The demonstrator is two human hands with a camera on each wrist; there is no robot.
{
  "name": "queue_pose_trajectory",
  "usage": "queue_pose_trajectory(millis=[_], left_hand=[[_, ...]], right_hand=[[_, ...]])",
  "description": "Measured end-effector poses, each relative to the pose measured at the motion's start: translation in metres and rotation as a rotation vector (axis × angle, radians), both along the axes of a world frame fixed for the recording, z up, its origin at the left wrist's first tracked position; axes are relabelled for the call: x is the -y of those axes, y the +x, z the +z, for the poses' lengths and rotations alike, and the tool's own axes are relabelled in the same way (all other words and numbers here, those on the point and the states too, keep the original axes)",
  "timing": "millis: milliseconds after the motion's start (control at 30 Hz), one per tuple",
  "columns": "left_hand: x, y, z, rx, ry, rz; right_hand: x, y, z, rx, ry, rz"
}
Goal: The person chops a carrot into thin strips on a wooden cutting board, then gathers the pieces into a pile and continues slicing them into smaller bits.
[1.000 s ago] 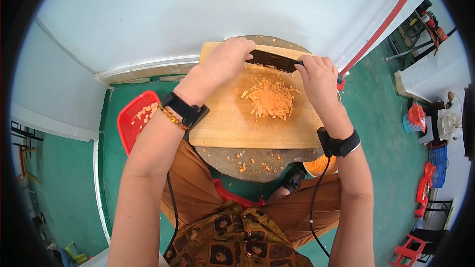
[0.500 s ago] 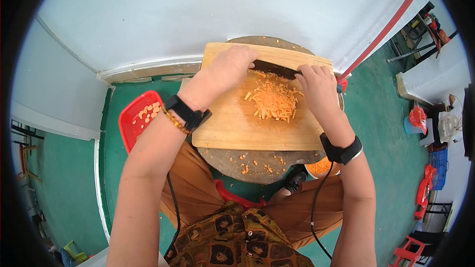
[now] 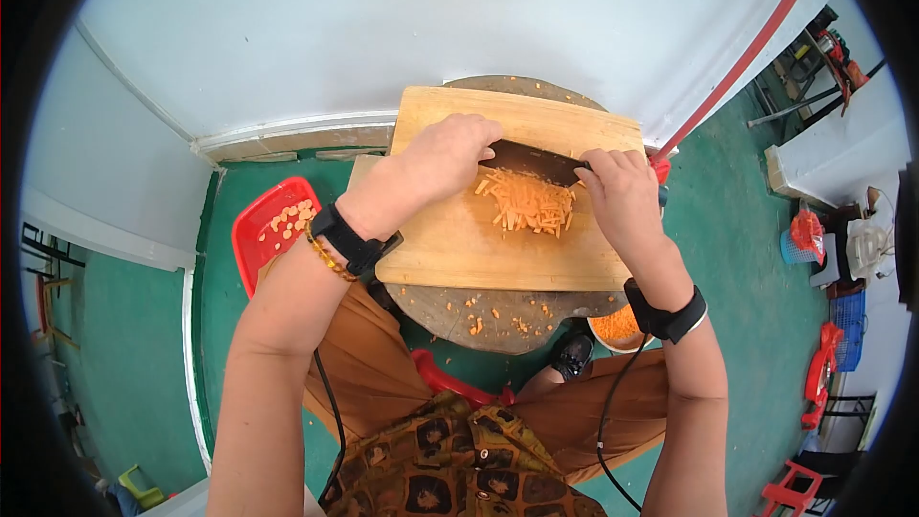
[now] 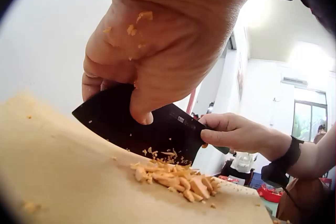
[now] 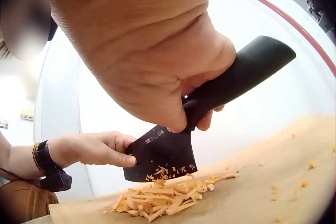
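Observation:
A black cleaver (image 3: 536, 162) stands on edge on the wooden cutting board (image 3: 431, 258), right behind a heap of orange carrot strips (image 3: 526, 203). My left hand (image 3: 442, 155) pinches the blade near its tip, thumb on the near face, as the left wrist view of the blade (image 4: 152, 129) shows. My right hand (image 3: 620, 191) grips the cleaver where the black handle (image 5: 247, 71) meets the blade. Small carrot bits cling to the lower blade, and the heap (image 5: 163, 198) lies against it in the right wrist view.
The board lies on a round wooden block (image 3: 459, 316) strewn with crumbs. A red basin (image 3: 251, 230) with carrot slices stands at the left, a bowl of orange bits (image 3: 617, 325) below right. Behind the block rises a white wall (image 3: 335, 29).
Both hands have brought the cleaver from the board's far side toward the person, up to the carrot heap. The far side of the heap is pushed closer together.

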State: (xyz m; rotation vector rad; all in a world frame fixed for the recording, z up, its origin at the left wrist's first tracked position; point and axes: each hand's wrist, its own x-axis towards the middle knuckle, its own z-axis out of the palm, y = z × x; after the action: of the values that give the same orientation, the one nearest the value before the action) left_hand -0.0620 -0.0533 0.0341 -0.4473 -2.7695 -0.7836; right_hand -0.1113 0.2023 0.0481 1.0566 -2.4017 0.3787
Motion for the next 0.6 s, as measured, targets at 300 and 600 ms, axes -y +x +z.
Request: queue_pose_trajectory(millis=[300,600], left_hand=[[-0.004,0.003,-0.002,0.055,0.054,0.004],[-0.003,0.002,-0.005,-0.031,-0.074,0.006]], right_hand=[[0.000,-0.001,-0.012,-0.038,-0.022,-0.005],[0.001,0.001,-0.014,-0.064,-0.026,-0.030]])
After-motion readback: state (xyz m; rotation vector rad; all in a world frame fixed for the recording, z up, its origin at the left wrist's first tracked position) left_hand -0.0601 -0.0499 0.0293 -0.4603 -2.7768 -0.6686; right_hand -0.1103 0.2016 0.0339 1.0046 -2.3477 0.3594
